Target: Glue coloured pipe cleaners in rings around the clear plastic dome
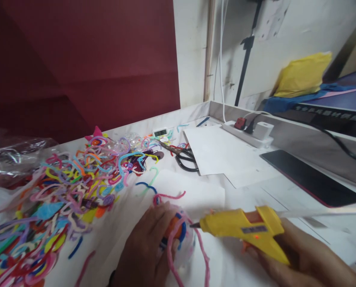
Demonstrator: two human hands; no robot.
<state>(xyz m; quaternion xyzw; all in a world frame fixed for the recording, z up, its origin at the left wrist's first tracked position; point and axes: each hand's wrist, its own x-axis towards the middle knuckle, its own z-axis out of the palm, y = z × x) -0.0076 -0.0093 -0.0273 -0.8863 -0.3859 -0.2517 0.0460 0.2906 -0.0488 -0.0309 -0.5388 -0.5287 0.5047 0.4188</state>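
My left hand [151, 243] is closed around a clear plastic craft piece [185, 255] decorated with an orange and blue round shape and pink fuzzy stems. Part of the piece is hidden behind my fingers. A long pink pipe cleaner [206, 259] hangs in loops down its front, and another pink end sticks out at the top. In my right hand [303, 251] is a yellow hot glue gun [240, 225], with a glue stick coming out of its back and a small red light on its side. Its dark nozzle points left, close to the pink stem on the piece.
A heap of colourful pipe cleaners and scraps [85, 175] covers the table's left side. Black-handled scissors [186, 161] lie partly under white paper [222, 147]. A black phone [311, 177], a power strip [250, 133] and a small digital display [160, 132] are further back, near the raised table edge.
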